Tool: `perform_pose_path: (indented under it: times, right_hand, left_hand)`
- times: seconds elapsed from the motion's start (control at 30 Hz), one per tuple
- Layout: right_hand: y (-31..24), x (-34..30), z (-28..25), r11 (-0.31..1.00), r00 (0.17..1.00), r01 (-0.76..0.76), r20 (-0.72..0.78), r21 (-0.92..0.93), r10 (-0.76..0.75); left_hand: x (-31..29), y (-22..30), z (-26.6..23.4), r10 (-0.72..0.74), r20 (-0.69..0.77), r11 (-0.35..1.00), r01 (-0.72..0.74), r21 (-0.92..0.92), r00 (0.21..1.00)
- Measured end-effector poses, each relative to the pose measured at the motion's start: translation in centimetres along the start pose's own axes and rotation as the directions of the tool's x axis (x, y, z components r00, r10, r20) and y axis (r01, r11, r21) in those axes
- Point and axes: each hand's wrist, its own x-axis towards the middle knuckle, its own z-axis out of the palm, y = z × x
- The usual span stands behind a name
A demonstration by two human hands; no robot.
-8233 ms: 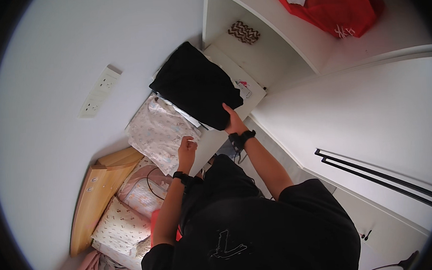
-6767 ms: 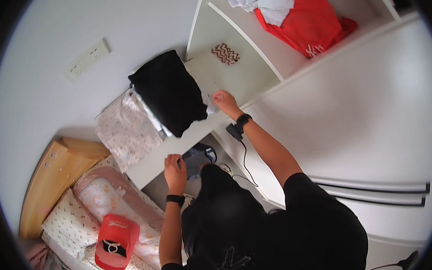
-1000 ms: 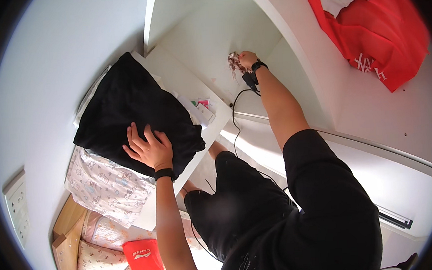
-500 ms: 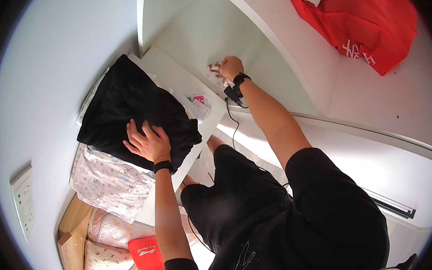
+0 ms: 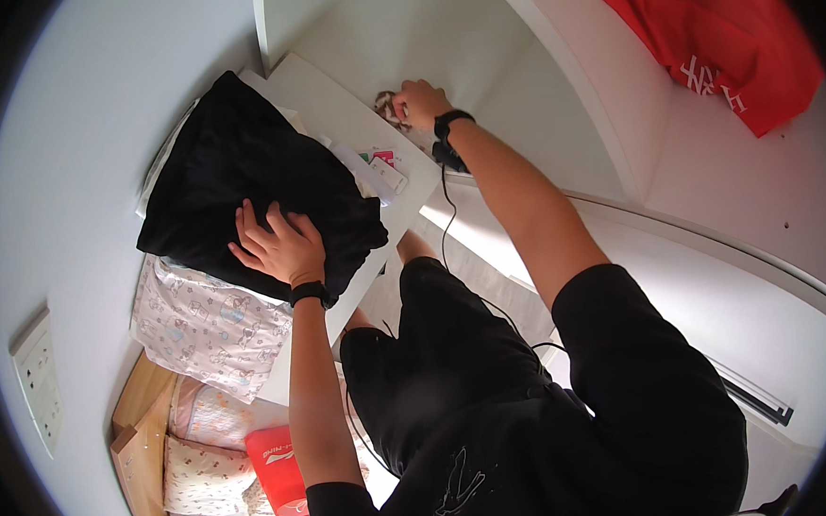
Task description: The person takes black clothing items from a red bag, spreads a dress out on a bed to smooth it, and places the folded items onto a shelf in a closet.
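My left hand [image 5: 285, 247] lies with spread fingers on a folded black garment [image 5: 247, 173], which tops a stack of cloth on a white surface. Farther off and to the right, my right hand [image 5: 423, 104] is closed on a brown-and-white patterned cloth [image 5: 388, 108], bunched up inside the white cabinet by the surface's edge. The fingertips are partly hidden by the hand itself. A small black device [image 5: 450, 156] with a cable sits just below my right wrist.
Small cards [image 5: 386, 173] and papers lie right of the garment. A pale patterned cloth [image 5: 209, 318] hangs over the near edge. A red bag [image 5: 721, 40] is at upper right, another red bag [image 5: 280, 474] on the bed. A wall socket panel [image 5: 37, 380] is at left.
My right hand has moved a little left and farther away, with the patterned cloth. My left hand stays on the black garment. The whole view has shifted slightly.
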Motion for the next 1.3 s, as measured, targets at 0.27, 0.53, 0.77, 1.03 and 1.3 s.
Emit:
perform_pose_path:
  times: [0.27, 0.53, 0.77, 1.03, 1.3]
  right_hand:
    - [2.0, 1.0, -0.3, 0.967, 0.941, -0.125, 0.282, -0.223, 0.187]
    - [6.6, 2.7, -5.4, 0.846, 0.830, -0.496, 0.179, -0.196, 0.528]
    - [4.7, 0.2, 4.2, 0.728, 0.672, -0.578, 0.291, -0.368, 0.681]
    - [10.9, -3.0, 9.3, 0.648, 0.700, -0.707, 0.149, 0.282, 0.699]
    - [3.0, -3.7, -2.6, 0.849, 0.812, -0.502, -0.250, 0.162, 0.528]
  left_hand:
    - [0.2, 0.8, -0.2, 0.007, 0.010, 1.000, -0.007, -0.007, 1.000]
    - [0.3, 0.4, -0.2, 0.003, -0.014, 1.000, -0.003, 0.000, 1.000]
    - [0.1, -0.2, -0.2, -0.002, -0.004, 0.999, 0.002, 0.039, 1.000]
    - [0.5, 1.8, 0.5, 0.038, 0.010, 0.998, -0.037, -0.054, 0.999]
    - [0.3, 0.4, 0.0, 0.000, -0.013, 1.000, 0.000, 0.015, 1.000]
